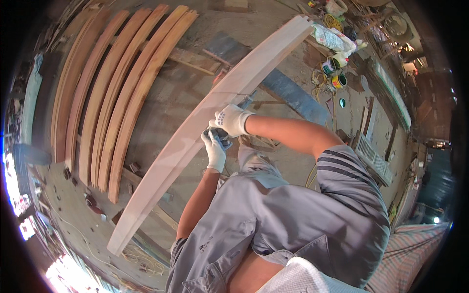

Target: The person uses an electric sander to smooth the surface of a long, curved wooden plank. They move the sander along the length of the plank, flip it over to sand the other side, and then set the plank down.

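Observation:
A long, pale, curved wooden board (195, 112) runs diagonally in front of me, from lower left to upper right. At its near edge, about mid-length, my hands in white work gloves are close together. My right hand (232, 120) is closed, with its fingers toward the board's edge. Just below it, my left hand (215, 150) has its fingers curled around a small dark grey-blue piece (225, 140), whose kind I cannot make out. What the right fingers hold, if anything, is hidden. A blue-grey metal part (247, 101) shows beside the board, just beyond my right hand.
Several reddish-brown curved boards (117, 97) lie side by side at the left. Dark flat boards (295, 95) pass under the pale one. Open paint cans (337, 81), a plastic bag (334, 39) and yellow cord sit at the upper right. A slatted panel (373, 158) lies at the right.

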A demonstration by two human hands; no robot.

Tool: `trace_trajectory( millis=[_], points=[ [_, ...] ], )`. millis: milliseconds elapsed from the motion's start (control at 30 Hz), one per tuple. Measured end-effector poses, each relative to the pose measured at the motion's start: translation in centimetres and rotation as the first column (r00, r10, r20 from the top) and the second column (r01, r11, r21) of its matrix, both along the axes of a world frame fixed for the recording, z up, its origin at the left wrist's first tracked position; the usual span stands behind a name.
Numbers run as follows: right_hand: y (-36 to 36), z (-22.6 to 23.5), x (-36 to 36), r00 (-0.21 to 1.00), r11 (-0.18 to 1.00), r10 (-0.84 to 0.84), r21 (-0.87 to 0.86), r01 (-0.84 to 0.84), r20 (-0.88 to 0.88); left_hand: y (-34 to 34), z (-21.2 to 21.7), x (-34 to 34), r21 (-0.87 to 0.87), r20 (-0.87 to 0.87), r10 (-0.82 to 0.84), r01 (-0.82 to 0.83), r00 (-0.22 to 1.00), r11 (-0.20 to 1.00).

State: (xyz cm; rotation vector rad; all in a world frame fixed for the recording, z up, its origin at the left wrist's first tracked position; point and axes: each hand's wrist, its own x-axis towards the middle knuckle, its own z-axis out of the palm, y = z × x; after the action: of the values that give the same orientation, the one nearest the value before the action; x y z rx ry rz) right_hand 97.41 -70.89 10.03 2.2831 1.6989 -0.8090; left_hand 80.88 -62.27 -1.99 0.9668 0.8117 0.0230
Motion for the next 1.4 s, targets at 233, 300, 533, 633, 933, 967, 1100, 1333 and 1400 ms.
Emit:
trace_trajectory(
  millis=[233,300,533,633,933,967,1100,1333,1400],
  points=[
    [-10.8,0.5,12.6,0.992,0.992,-0.117,0.045,0.115,0.049,-10.5,1.3,14.4,-0.107,0.040,-0.025,0.029,0.999,0.994],
    [-14.2,0.4,16.6,0.986,0.987,-0.155,0.051,0.152,0.066,-13.2,1.1,18.5,-0.133,0.095,-0.130,0.142,0.987,0.981],
    [-24.2,0.1,29.4,0.957,0.982,-0.186,0.058,0.177,0.223,-17.4,0.8,22.2,-0.062,0.054,-0.323,0.326,0.945,0.943],
    [-26.3,-0.2,34.0,0.952,0.961,-0.190,0.246,0.130,0.239,-15.9,-4.5,13.6,-0.019,0.043,-0.258,0.259,0.965,0.966],
    [-35.9,-11.1,43.2,0.944,0.920,-0.307,0.290,0.262,0.121,-13.6,-9.4,-10.8,0.386,-0.682,0.061,0.288,0.729,0.876],
    [-34.2,-9.6,42.5,0.968,0.956,-0.227,0.214,0.200,0.110,-15.7,-10.0,-12.5,0.382,-0.680,0.102,0.231,0.726,0.895],
    [-28.0,-6.7,37.3,0.989,0.976,-0.124,0.189,0.107,0.076,-22.8,-12.6,-13.0,0.498,-0.552,0.276,0.046,0.787,0.866],
    [-25.2,-5.4,33.6,0.999,0.961,0.008,0.276,0.001,-0.033,-35.3,-9.9,-10.7,0.524,-0.350,0.184,0.030,0.918,0.851],
    [-28.2,-2.0,33.5,0.997,0.959,-0.001,0.282,0.024,-0.082,-37.3,-8.6,-12.0,0.472,-0.402,0.110,0.103,0.909,0.876]
  ],
)
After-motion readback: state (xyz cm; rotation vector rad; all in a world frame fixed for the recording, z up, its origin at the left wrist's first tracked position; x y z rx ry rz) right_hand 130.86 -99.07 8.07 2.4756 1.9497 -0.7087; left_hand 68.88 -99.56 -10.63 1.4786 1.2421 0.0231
